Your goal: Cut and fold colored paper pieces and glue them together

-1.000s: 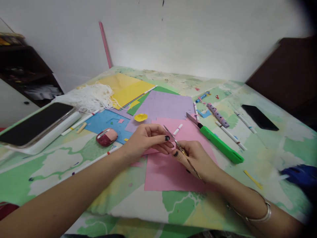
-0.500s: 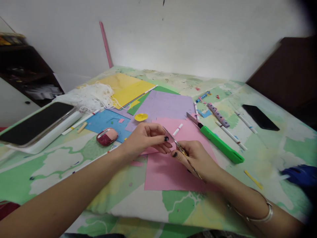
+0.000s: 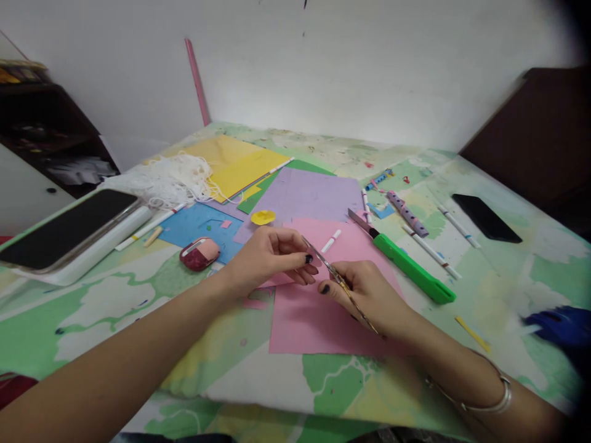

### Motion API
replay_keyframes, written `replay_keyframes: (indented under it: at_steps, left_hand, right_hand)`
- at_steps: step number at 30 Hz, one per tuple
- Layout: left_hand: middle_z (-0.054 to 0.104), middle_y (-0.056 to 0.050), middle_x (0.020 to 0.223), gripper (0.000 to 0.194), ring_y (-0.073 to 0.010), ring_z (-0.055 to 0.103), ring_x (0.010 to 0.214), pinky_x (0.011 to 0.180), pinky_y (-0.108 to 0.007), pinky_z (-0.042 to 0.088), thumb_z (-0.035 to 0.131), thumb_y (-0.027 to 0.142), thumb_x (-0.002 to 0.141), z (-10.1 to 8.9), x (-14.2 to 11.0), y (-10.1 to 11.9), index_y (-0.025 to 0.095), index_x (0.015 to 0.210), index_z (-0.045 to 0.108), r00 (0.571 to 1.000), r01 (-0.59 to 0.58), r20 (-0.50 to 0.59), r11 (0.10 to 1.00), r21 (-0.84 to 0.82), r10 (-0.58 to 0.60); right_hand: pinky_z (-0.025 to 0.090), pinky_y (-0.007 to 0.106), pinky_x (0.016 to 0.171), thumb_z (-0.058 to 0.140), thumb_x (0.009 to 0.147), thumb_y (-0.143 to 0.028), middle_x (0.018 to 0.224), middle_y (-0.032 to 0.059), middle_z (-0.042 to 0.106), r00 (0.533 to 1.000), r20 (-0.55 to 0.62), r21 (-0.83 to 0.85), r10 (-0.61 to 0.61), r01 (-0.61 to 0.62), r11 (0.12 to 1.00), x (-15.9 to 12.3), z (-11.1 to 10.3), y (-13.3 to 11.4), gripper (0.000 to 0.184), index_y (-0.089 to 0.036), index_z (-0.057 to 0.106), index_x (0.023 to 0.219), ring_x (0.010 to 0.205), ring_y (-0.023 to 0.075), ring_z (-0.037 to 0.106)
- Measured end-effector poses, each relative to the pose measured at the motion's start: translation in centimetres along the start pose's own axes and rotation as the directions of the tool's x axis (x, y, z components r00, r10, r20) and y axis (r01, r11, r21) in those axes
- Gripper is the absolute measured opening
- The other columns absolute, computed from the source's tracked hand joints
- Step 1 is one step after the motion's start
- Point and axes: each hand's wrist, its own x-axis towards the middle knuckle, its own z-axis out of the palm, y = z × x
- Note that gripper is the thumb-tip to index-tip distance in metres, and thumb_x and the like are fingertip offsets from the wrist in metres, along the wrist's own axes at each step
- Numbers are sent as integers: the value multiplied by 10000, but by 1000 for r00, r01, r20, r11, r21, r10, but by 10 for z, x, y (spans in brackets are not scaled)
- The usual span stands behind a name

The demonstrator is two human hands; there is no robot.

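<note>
Slim scissors (image 3: 342,284) with gold-coloured handles are gripped in my right hand (image 3: 367,295), their blades pointing up and left. The tips reach the fingers of my left hand (image 3: 281,255), whose thumb and forefinger are pinched together. Whatever lies between those fingers is too small or hidden to make out. Both hands are above a sheet of pink paper (image 3: 314,326). On that sheet, just beyond the blades, lies a white marker cap (image 3: 331,240). A yellow paper flower (image 3: 263,217) sits behind my left hand.
To the right lie a green box cutter (image 3: 410,267) with its blade out, several markers, a purple paper tube (image 3: 407,214) and a phone (image 3: 486,218). Leftward are an earbud case (image 3: 199,254), white yarn (image 3: 161,178) and a larger phone (image 3: 69,227). Coloured sheets (image 3: 314,191) cover the middle back.
Both hands have shifted very slightly left with the scissors, which stay at my left fingertips. The objects on the table have not moved.
</note>
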Motion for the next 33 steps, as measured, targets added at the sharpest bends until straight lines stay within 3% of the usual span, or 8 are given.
replay_keyframes:
  at_steps: [33]
  left_hand:
    - [711,-45,699,55,-162,691,627,615,-266,583,647,138,729,-3,0,4,112,774,627,999,-2,-45,998,68,5]
  right_hand:
    - [183,213,437,533,801,-522,482,-63,316,999,32,-89,18,-15,996,0,-4,3,459,-185,349,548,464,67,270]
